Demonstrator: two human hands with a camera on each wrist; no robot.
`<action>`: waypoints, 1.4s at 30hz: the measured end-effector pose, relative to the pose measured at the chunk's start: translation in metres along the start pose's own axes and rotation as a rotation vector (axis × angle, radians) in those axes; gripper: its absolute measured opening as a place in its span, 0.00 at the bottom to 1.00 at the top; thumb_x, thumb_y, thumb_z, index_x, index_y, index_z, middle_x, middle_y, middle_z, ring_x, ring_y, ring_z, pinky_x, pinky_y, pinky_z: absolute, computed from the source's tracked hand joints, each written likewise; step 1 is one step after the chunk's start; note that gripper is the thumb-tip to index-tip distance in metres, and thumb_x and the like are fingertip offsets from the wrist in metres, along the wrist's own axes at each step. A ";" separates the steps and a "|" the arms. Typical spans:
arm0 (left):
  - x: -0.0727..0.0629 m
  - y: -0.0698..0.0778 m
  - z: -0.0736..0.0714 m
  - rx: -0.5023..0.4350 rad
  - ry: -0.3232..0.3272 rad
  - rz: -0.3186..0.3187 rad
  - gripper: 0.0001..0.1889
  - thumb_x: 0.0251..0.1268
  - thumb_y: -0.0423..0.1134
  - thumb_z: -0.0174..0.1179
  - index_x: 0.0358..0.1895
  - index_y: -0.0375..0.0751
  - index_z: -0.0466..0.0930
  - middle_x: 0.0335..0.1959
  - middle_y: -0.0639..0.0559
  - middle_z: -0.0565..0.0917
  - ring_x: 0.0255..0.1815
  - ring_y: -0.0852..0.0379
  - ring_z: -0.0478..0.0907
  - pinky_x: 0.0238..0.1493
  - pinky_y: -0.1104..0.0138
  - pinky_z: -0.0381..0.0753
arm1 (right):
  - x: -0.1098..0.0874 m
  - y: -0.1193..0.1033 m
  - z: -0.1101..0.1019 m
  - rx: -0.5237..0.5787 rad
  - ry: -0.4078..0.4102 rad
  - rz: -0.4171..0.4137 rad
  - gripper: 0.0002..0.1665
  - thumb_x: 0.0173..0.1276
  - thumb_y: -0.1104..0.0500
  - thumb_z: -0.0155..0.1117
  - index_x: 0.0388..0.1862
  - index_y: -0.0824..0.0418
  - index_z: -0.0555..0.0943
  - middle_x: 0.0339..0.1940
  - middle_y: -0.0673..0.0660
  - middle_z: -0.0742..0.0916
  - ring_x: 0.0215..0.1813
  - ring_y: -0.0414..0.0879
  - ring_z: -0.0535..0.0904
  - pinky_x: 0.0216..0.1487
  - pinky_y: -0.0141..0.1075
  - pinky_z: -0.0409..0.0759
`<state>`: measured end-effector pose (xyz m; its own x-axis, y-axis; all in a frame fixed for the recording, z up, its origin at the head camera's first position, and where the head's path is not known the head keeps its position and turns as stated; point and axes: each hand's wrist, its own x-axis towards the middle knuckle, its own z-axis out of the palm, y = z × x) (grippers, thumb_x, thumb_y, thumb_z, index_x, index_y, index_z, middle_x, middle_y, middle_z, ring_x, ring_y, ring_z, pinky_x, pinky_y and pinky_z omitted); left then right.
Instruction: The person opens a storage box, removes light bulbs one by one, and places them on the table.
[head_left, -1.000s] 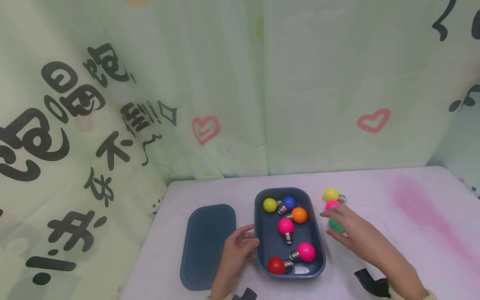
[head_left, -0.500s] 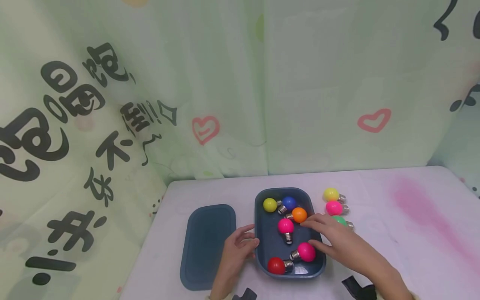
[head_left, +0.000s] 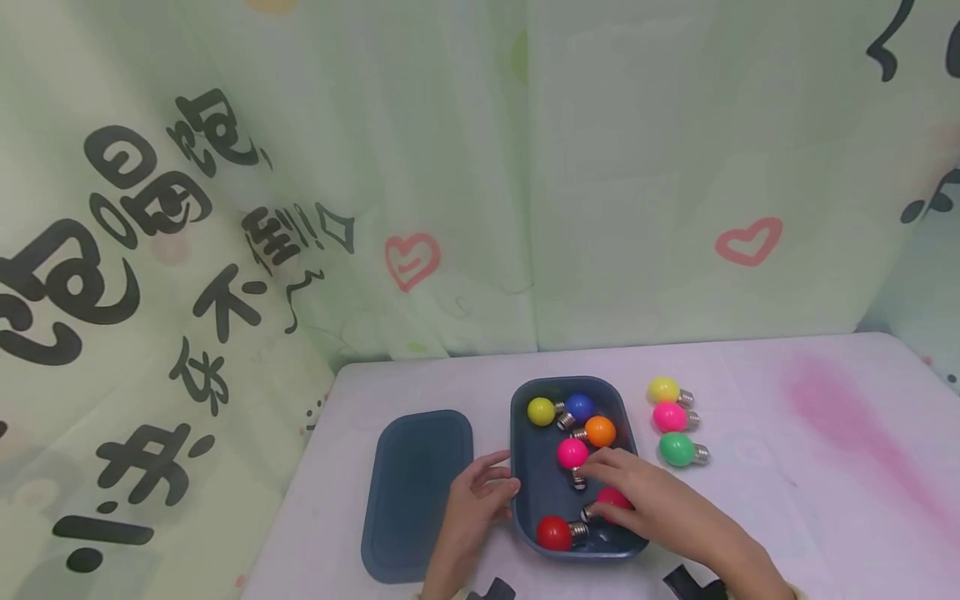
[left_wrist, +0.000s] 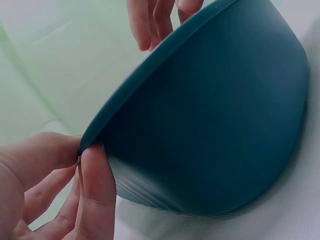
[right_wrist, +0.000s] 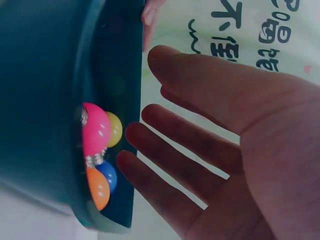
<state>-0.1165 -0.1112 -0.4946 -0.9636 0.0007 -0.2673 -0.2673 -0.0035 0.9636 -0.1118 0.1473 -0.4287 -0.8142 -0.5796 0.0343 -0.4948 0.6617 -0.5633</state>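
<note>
A dark blue box [head_left: 534,475] holds several coloured light bulbs: a yellow bulb [head_left: 540,412], blue bulb [head_left: 580,407], orange bulb [head_left: 601,431], pink bulb [head_left: 572,452], red bulb [head_left: 553,533] and a second pink bulb [head_left: 613,498], partly hidden. My left hand [head_left: 477,504] pinches the box's left rim between thumb and finger, seen closely in the left wrist view. Above the box's right half hovers my right hand [head_left: 660,504]. Its fingers [right_wrist: 175,160] are spread and hold nothing in the right wrist view.
Right of the box lie a yellow bulb [head_left: 663,390], a pink bulb [head_left: 669,417] and a green bulb [head_left: 677,449] in a column. A flat dark lid [head_left: 416,496] lies left of the box. Behind the white table [head_left: 787,517] hangs a printed curtain [head_left: 637,167].
My right hand has moved left from beside the bulbs on the table to over the box, uncovering the green and pink bulbs there. The left hand has stayed at the rim.
</note>
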 end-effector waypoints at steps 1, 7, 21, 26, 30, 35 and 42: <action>0.000 0.000 0.000 0.001 -0.001 0.001 0.25 0.61 0.37 0.68 0.63 0.44 0.77 0.48 0.45 0.84 0.41 0.56 0.83 0.34 0.67 0.82 | 0.001 -0.001 0.001 0.010 -0.008 0.004 0.24 0.61 0.53 0.74 0.57 0.53 0.83 0.53 0.49 0.82 0.54 0.47 0.79 0.47 0.37 0.85; 0.001 -0.002 0.001 0.005 -0.003 0.000 0.25 0.62 0.37 0.68 0.64 0.44 0.77 0.47 0.46 0.84 0.41 0.56 0.83 0.34 0.66 0.82 | 0.005 -0.006 0.009 0.027 -0.066 0.035 0.24 0.61 0.52 0.73 0.56 0.55 0.83 0.56 0.52 0.83 0.59 0.52 0.79 0.50 0.43 0.84; 0.002 -0.005 -0.002 0.008 -0.002 -0.005 0.25 0.62 0.38 0.67 0.64 0.45 0.77 0.49 0.44 0.83 0.42 0.56 0.83 0.34 0.66 0.82 | 0.012 -0.011 0.025 -0.025 -0.114 -0.063 0.23 0.61 0.51 0.73 0.55 0.55 0.84 0.47 0.48 0.85 0.48 0.40 0.80 0.48 0.36 0.84; 0.001 -0.003 -0.001 0.000 -0.008 0.004 0.25 0.62 0.38 0.68 0.63 0.45 0.77 0.49 0.44 0.84 0.42 0.56 0.83 0.34 0.66 0.82 | 0.013 -0.008 0.031 -0.046 -0.099 -0.100 0.22 0.60 0.54 0.74 0.54 0.55 0.84 0.46 0.47 0.84 0.46 0.38 0.80 0.48 0.35 0.83; 0.000 -0.001 0.000 -0.005 -0.007 0.008 0.25 0.62 0.38 0.68 0.63 0.45 0.77 0.49 0.44 0.84 0.42 0.56 0.83 0.34 0.66 0.82 | 0.016 -0.007 0.035 -0.061 -0.096 -0.113 0.21 0.60 0.55 0.74 0.53 0.54 0.84 0.46 0.45 0.84 0.46 0.37 0.80 0.49 0.35 0.83; 0.000 -0.001 0.000 -0.003 -0.008 0.008 0.25 0.62 0.38 0.68 0.64 0.45 0.77 0.49 0.44 0.84 0.42 0.56 0.83 0.34 0.66 0.83 | 0.019 -0.007 0.037 -0.062 -0.117 -0.102 0.22 0.59 0.55 0.75 0.53 0.53 0.84 0.46 0.45 0.83 0.46 0.37 0.79 0.49 0.36 0.84; 0.000 0.000 0.000 -0.011 -0.010 0.001 0.25 0.62 0.38 0.68 0.64 0.44 0.77 0.50 0.43 0.83 0.42 0.55 0.83 0.34 0.66 0.82 | 0.025 -0.008 0.041 -0.070 -0.116 -0.102 0.24 0.59 0.55 0.75 0.55 0.52 0.83 0.47 0.45 0.84 0.48 0.39 0.81 0.50 0.39 0.84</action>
<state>-0.1169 -0.1113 -0.4949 -0.9638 0.0102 -0.2664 -0.2665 -0.0148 0.9637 -0.1161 0.1079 -0.4578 -0.7200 -0.6940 -0.0096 -0.5965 0.6258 -0.5025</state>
